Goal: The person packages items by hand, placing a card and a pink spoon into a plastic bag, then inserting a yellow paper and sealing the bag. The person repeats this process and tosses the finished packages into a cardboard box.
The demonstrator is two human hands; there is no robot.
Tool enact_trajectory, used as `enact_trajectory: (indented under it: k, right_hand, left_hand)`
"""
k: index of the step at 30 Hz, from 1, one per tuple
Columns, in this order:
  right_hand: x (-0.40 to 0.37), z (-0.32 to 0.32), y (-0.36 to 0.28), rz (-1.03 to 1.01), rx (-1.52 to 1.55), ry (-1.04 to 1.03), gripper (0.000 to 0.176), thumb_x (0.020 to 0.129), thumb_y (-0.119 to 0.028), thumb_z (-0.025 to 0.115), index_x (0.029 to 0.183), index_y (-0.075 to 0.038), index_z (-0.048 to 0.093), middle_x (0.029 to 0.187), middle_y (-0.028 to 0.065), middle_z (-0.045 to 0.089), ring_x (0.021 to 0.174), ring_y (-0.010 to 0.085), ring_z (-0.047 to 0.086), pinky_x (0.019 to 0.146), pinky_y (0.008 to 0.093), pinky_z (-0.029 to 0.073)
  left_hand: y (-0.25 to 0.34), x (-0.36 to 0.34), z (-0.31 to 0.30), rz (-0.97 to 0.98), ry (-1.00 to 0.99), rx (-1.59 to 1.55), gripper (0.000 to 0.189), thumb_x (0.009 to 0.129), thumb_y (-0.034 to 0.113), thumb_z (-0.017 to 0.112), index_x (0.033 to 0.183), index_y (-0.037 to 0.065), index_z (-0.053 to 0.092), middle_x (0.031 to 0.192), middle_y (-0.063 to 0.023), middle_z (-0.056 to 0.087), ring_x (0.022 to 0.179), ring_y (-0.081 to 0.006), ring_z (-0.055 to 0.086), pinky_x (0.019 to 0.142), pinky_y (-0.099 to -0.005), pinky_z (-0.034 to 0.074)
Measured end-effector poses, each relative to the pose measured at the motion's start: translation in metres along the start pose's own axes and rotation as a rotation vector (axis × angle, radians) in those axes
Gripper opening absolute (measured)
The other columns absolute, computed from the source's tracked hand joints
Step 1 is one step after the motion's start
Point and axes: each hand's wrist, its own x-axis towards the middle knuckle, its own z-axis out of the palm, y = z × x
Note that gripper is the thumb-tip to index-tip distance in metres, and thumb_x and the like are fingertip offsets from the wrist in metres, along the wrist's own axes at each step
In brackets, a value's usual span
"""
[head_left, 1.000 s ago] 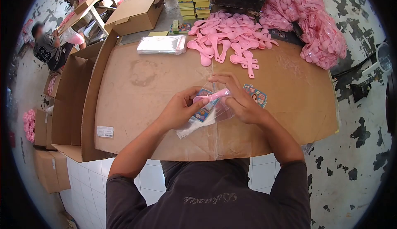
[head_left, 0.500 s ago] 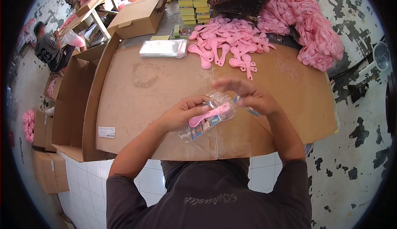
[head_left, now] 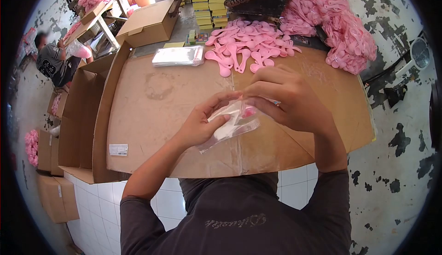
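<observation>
A clear plastic bag (head_left: 230, 128) lies between my hands above the cardboard-covered table, its surface shiny, with a bit of pink showing inside near its right end. My left hand (head_left: 205, 119) grips the bag from the left, thumb on top. My right hand (head_left: 285, 96) is pinched at the bag's upper right edge, its fingertips close to those of my left hand. Loose pink spoons (head_left: 244, 43) are heaped beyond my hands. Left of that heap lies a stack of clear bags (head_left: 178, 56).
Cardboard (head_left: 152, 112) covers the table. An open carton (head_left: 85, 117) stands at its left edge. Behind are a closed box (head_left: 147, 24), yellow card stacks (head_left: 201, 6) and bagged pink spoons (head_left: 347, 34). Another person (head_left: 53, 59) sits at the far left.
My right hand has come down onto the bag and closed at its edge. The bag has turned over, so the spoon and printed card that showed before are now mostly hidden.
</observation>
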Motion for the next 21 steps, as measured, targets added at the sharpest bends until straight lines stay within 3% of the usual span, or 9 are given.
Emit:
enact_trajectory:
  k: [2, 7, 11, 14, 17, 19, 21]
  right_hand:
    - [-0.003, 0.000, 0.002, -0.008, -0.227, -0.097, 0.017, 0.091, -0.009, 0.070, 0.107, -0.004, 0.072, 0.098, 0.0090, 0.068, 0.092, 0.0268, 0.066, 0.079, 0.0392, 0.052]
    - [0.000, 0.008, 0.004, 0.121, -0.041, -0.021, 0.016, 0.093, -0.010, 0.067, 0.106, -0.002, 0.069, 0.093, 0.0121, 0.067, 0.088, 0.0305, 0.066, 0.078, 0.0405, 0.052]
    - [0.003, 0.011, 0.004, 0.125, 0.118, -0.017, 0.015, 0.092, -0.008, 0.068, 0.105, -0.001, 0.068, 0.093, 0.0127, 0.065, 0.086, 0.0318, 0.065, 0.076, 0.0404, 0.052]
    - [0.001, 0.023, 0.005, 0.239, 0.084, 0.143, 0.013, 0.090, -0.007, 0.070, 0.101, -0.003, 0.068, 0.095, 0.0111, 0.064, 0.085, 0.0315, 0.064, 0.077, 0.0418, 0.051]
    - [-0.003, 0.034, 0.011, 0.047, -0.139, 0.307, 0.014, 0.084, -0.007, 0.073, 0.096, -0.006, 0.067, 0.097, 0.0075, 0.062, 0.088, 0.0273, 0.063, 0.079, 0.0400, 0.049]
    - [-0.003, 0.038, 0.005, -0.020, -0.283, 0.245, 0.016, 0.080, -0.009, 0.074, 0.093, -0.007, 0.066, 0.097, 0.0060, 0.062, 0.092, 0.0241, 0.062, 0.080, 0.0379, 0.047]
    - [-0.002, 0.043, 0.004, -0.067, -0.402, 0.212, 0.017, 0.077, -0.011, 0.074, 0.091, -0.006, 0.066, 0.097, 0.0054, 0.062, 0.095, 0.0220, 0.062, 0.081, 0.0363, 0.046]
  left_hand:
    - [0.011, -0.001, 0.002, 0.074, -0.007, 0.132, 0.057, 0.100, 0.011, 0.065, 0.153, 0.002, 0.044, 0.143, -0.0128, 0.060, 0.132, -0.0186, 0.056, 0.111, -0.0368, 0.045]
    - [0.025, 0.005, 0.019, 0.132, 0.059, 0.310, 0.061, 0.099, 0.012, 0.068, 0.154, 0.003, 0.043, 0.135, -0.0127, 0.066, 0.126, -0.0205, 0.063, 0.106, -0.0363, 0.049]
    - [0.020, 0.009, 0.023, 0.076, 0.107, 0.191, 0.047, 0.102, 0.012, 0.066, 0.146, 0.001, 0.052, 0.116, -0.0104, 0.074, 0.109, -0.0173, 0.071, 0.095, -0.0322, 0.054]
    - [0.019, 0.010, 0.021, -0.055, 0.131, 0.055, 0.038, 0.103, 0.011, 0.065, 0.139, 0.000, 0.058, 0.102, -0.0090, 0.077, 0.095, -0.0112, 0.072, 0.082, -0.0273, 0.056]
    - [0.019, 0.008, 0.023, -0.069, 0.206, 0.052, 0.034, 0.103, 0.010, 0.065, 0.134, -0.002, 0.061, 0.092, -0.0083, 0.078, 0.084, -0.0067, 0.070, 0.071, -0.0239, 0.055]
    - [0.022, 0.008, 0.026, -0.032, 0.244, 0.099, 0.034, 0.102, 0.010, 0.066, 0.133, -0.003, 0.061, 0.088, -0.0084, 0.077, 0.079, -0.0051, 0.068, 0.066, -0.0232, 0.055]
    - [0.010, 0.006, 0.027, 0.076, 0.280, 0.235, 0.035, 0.100, 0.009, 0.068, 0.132, -0.005, 0.061, 0.087, -0.0107, 0.078, 0.075, -0.0089, 0.071, 0.064, -0.0254, 0.056]
